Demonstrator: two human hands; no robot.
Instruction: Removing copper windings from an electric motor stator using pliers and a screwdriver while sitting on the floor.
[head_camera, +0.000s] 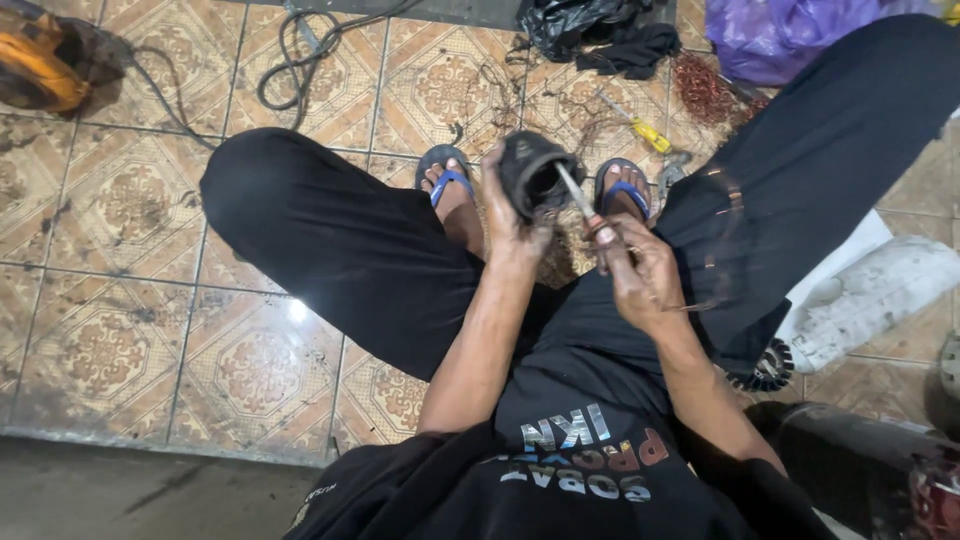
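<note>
Motor housing (535, 175), dark round cup shape, held up between the knees above the patterned floor tiles (120, 200), open mouth turned toward the right hand. Interior too dark to tell what sits inside. Left hand (508, 215) wrapped closed around its left side, fingers over the rim, firm hold. Right hand (635, 270) closed on a screwdriver (585, 205) with a reddish handle; metal shaft angles up-left, tip inside the housing mouth. Thin copper wire strands (715, 290) hang beside the right hand, across the right trouser leg; cannot tell if the hand is gripping them.

Person sits cross-legged, black trousers, blue flip-flops (445, 175) just behind the housing.

Outward:
- Yellow-handled screwdriver (645, 130) flat on the tiles beyond the right foot.
- Tangle of reddish copper wire (705, 90) near it, farther back.
- Black plastic bag (575, 25) crumpled at top centre, dark cloth next to it; contents not visible.
- Purple plastic bag (775, 35) top right, bulging, contents hidden.
- White sack-like bundle (875, 295) right of the right knee, dirty, closed.
- Finned round part (770, 365), dark with pale teeth, just under that bundle.
- Black cable (300, 60) looped on the tiles top left, running toward an orange tool (45, 70) in the corner.
- Dark cylinder (850, 440) bottom right, partly cut off by the frame.
</note>
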